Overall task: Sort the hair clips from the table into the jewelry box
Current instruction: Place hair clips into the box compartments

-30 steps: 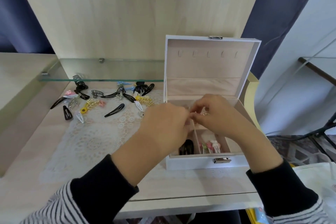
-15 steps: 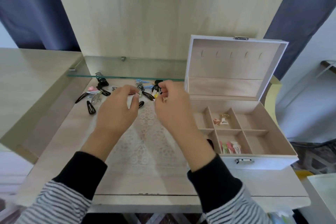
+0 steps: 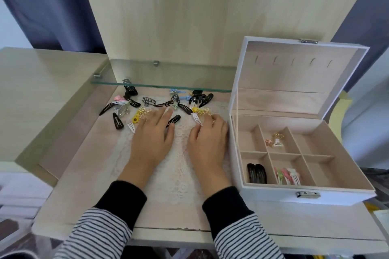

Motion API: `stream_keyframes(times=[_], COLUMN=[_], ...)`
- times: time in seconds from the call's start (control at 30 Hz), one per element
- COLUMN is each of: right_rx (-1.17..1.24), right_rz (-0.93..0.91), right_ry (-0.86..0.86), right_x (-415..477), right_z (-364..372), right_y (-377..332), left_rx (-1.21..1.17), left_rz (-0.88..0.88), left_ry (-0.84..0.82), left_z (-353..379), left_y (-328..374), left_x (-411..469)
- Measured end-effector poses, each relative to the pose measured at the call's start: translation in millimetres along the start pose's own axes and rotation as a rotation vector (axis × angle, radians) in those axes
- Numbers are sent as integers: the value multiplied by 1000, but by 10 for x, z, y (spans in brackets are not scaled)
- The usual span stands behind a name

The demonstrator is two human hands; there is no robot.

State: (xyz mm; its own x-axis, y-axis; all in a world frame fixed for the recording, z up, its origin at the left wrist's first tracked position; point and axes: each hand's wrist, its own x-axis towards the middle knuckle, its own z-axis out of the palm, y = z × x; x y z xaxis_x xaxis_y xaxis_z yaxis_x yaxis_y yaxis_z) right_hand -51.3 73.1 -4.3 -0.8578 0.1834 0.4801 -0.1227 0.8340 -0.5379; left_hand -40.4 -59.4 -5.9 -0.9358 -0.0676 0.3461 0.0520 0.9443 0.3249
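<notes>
Hair clips (image 3: 149, 101) (black snaps, claws, gold spirals, pastel pieces) are shown scattered on a lace mat (image 3: 179, 176) left of the open white jewelry box (image 3: 271, 194). Inside the box, a black pair (image 3: 256, 173) is laid in the front-left compartment, pastel clips (image 3: 287, 175) in the front-middle, and small clips (image 3: 276, 142) in the rear-middle. The left hand (image 3: 152, 139) is spread flat, fingers straight, beside a loose black clip (image 3: 173, 120). The right hand (image 3: 207, 135), nearer the box, is curled at a white snap clip (image 3: 196, 119); a grip cannot be confirmed.
</notes>
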Motion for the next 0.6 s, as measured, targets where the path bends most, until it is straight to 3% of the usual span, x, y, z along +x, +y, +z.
stream_keyframes(times=[0.1, 0.4, 0.6], right_rx=[-16, -78, -84], right_rz=[-2, -4, -35], right_ry=[2, -23, -2], right_x=[-14, -24, -27], right_z=[0, 4, -2], right_y=[5, 27, 13], left_rx=[30, 60, 116], left_rz=[-2, 13, 115], left_ry=[-37, 114, 69], left_z=[27, -6, -49], left_y=[-20, -29, 47], left_x=[-6, -11, 21])
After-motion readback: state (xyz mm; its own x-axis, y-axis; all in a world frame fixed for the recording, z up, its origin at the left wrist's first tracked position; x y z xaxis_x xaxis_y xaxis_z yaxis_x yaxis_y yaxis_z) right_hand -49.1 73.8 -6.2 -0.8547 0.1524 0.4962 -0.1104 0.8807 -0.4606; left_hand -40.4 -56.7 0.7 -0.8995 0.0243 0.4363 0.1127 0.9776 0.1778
